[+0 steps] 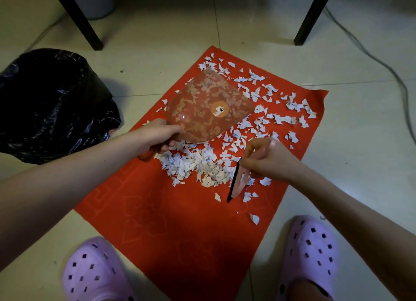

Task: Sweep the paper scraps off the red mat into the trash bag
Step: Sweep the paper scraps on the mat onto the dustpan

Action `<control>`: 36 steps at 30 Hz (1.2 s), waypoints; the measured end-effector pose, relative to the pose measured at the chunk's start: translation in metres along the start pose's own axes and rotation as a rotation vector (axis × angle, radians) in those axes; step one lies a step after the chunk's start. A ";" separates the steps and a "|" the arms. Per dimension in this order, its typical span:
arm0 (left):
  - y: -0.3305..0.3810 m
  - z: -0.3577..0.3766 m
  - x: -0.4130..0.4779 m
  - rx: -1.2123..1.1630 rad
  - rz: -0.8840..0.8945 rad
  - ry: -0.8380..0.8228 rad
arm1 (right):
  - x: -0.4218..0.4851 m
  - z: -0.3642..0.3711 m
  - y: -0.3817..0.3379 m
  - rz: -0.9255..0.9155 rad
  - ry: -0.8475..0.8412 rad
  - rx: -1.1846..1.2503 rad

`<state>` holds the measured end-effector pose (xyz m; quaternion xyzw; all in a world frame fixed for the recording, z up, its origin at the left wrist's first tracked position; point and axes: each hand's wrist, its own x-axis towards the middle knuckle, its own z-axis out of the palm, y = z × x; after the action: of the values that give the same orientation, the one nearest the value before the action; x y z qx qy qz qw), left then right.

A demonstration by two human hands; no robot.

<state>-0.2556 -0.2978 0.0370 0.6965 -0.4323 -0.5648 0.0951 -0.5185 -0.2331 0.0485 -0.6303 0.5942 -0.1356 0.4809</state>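
Most of the paper scraps are seen lying on the red mat, so the job is judged to be somewhere short of halfway. A dense heap is found at the centre of the frame, between the two hands. A loose scatter is spread over the mat's upper right part, out to its edges. The lower half of the mat is shown almost bare, with only a few stray bits near its right edge.

The translucent red dustpan is held over the mat, just above centre, by the left hand, whose fingers are curled round the handle. Scraps are visible through the plastic, but whether they lie inside the pan or on the mat beneath cannot be told. The right hand, right of centre, is seen with fingers pinched together round a pink hand brush, black along one edge. Its tip is pointed down at the mat, just beside the heap.

The black trash bag is slumped on the tiled floor at the left of the frame, near the mat's left edge, and no scraps can be made out in it. What is left, as judged here: the heap is to be pushed onto the pan, the upper scatter collected, and everything tipped into the bag.
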 end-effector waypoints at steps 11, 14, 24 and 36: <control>0.013 0.010 0.000 0.026 0.015 -0.029 | -0.012 0.022 0.021 0.175 -0.178 -0.610; 0.013 0.010 0.000 0.033 0.013 -0.036 | -0.018 0.042 0.025 0.135 -0.124 -0.589; 0.006 0.006 0.002 0.031 0.007 -0.059 | -0.019 0.022 0.001 -0.004 0.294 -0.103; 0.009 0.009 0.003 0.036 0.005 -0.067 | -0.018 0.057 0.013 0.046 0.027 -0.251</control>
<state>-0.2678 -0.3017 0.0371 0.6779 -0.4470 -0.5795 0.0693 -0.4885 -0.1893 0.0177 -0.6697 0.6274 -0.0576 0.3932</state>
